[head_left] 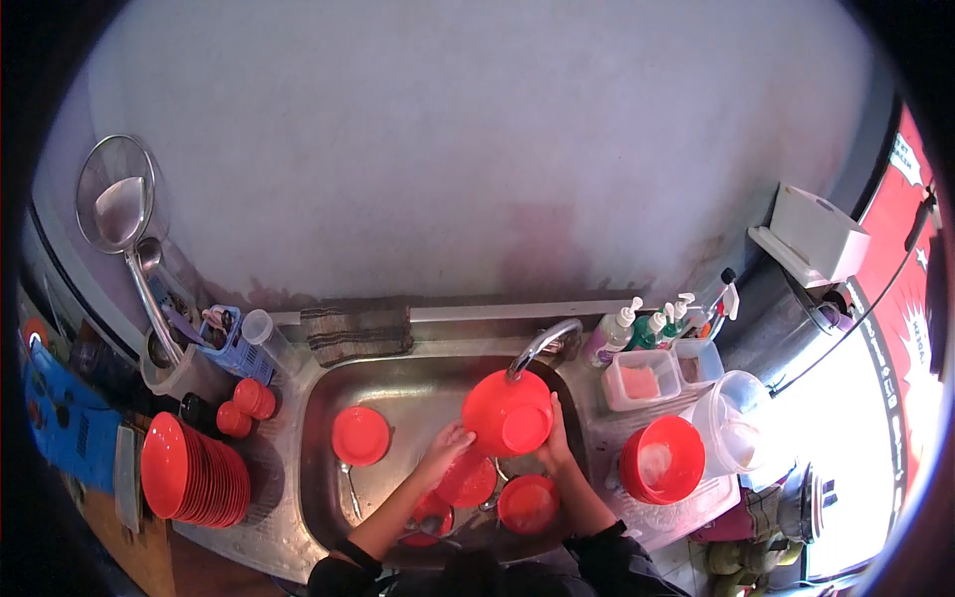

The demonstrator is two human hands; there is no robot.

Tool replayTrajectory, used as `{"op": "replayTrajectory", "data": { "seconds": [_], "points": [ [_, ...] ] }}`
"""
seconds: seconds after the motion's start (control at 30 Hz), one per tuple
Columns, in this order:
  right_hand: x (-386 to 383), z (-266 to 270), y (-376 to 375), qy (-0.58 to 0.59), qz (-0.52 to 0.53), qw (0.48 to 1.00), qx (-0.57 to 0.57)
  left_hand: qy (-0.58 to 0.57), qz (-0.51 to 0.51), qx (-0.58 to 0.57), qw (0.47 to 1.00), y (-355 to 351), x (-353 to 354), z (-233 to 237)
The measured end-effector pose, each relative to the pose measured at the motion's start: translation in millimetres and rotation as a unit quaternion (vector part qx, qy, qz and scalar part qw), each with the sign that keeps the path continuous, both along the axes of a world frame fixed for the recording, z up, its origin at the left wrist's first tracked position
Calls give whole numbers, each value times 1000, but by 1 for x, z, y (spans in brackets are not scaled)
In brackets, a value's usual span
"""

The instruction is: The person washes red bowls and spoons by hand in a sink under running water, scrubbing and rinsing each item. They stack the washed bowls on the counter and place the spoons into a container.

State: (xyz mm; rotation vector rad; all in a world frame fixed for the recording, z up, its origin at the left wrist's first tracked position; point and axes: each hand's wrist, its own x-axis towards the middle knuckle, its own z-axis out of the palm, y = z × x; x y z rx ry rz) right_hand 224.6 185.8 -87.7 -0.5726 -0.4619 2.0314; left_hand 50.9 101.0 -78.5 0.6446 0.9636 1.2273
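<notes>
Between my two hands is a red bowl (487,398), tilted with its underside toward me, just below the faucet (542,343). My left hand (450,448) grips its lower left edge. On the right edge, my right hand (555,443) is closed around the rim. Below it in the steel sink (318,418) lie more red dishes: a small plate (360,436) at the left, a bowl (528,503) at the lower right and others partly hidden by my left arm. A spoon (350,488) rests near the small plate.
On the left drainboard stand a row of red plates (194,473), small red cups (244,406) and a utensil container (184,373). To the right are stacked red bowls (665,460), a sponge box (642,381), pump bottles (612,333) and a clear plastic tub (731,423). A cloth (356,331) hangs behind.
</notes>
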Motion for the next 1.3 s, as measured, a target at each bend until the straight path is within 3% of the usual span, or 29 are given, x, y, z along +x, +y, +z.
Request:
{"op": "replayTrajectory", "data": {
  "seconds": [0.1, 0.17, 0.2, 0.27, 0.3, 0.33, 0.37, 0.4, 0.47, 0.6, 0.67, 0.8, 0.87, 0.9, 0.93, 0.97, 1.0, 1.07, 1.17, 1.3],
  "points": [
    [5, -15, 3, -25, -5, 1000, -6, 26, 0, 36, 999, 11, 4, -21],
    [8, -25, 3, -165, -25, 986, 21, 34, 64, 77, 994, 17, 10, -22],
    [9, -24, 4, -166, -27, 986, 18, 34, 62, 74, 995, 18, 13, -16],
    [11, -19, 12, -52, 115, 991, -41, 102, 67, 101, 987, 20, 16, -4],
    [11, -11, 13, -53, 116, 991, -42, 102, 67, 100, 987, 20, 15, -3],
    [10, 2, 10, -73, 138, 987, -44, 336, 20, 206, 919, 20, 13, -3],
    [11, 12, 7, -93, 160, 982, -45, 546, -28, 296, 783, 19, 11, -3],
    [12, 17, 7, -93, 161, 981, -46, 546, -28, 295, 784, 18, 10, 1],
    [18, 24, 8, -106, 215, 969, -59, 682, -32, 368, 631, 14, 7, 11],
    [24, -4, 11, -117, 257, 959, -32, 699, -34, 379, 606, 11, -3, 9],
    [18, 7, 4, -190, 179, 965, 19, 702, -4, 380, 602, 8, -6, 10],
    [9, 1, -1, -154, 71, 981, 93, 749, 89, 251, 606, 1, 3, 5],
    [4, -7, -2, -147, -13, 987, 68, 617, 206, 173, 739, -1, 7, -18],
    [5, -4, -5, -147, -13, 987, 68, 616, 206, 173, 740, -2, 7, -27],
    [5, 2, -11, -148, 38, 987, 46, 453, 170, 74, 872, -4, 5, -37],
    [6, 6, -16, -149, 89, 985, 23, 265, 124, -30, 956, -7, 4, -45],
    [9, 6, -21, -149, 90, 984, 22, 265, 125, -31, 955, -9, 3, -50],
    [21, 5, -26, -49, 147, 986, 54, 30, 132, -114, 984, -13, 0, -59],
    [31, 5, -20, -107, 109, 985, 76, -47, 143, -143, 978, -17, -4, -59],
    [23, 5, -14, -157, 35, 986, 33, -55, 158, -135, 977, -17, -3, -63]
  ]
}}
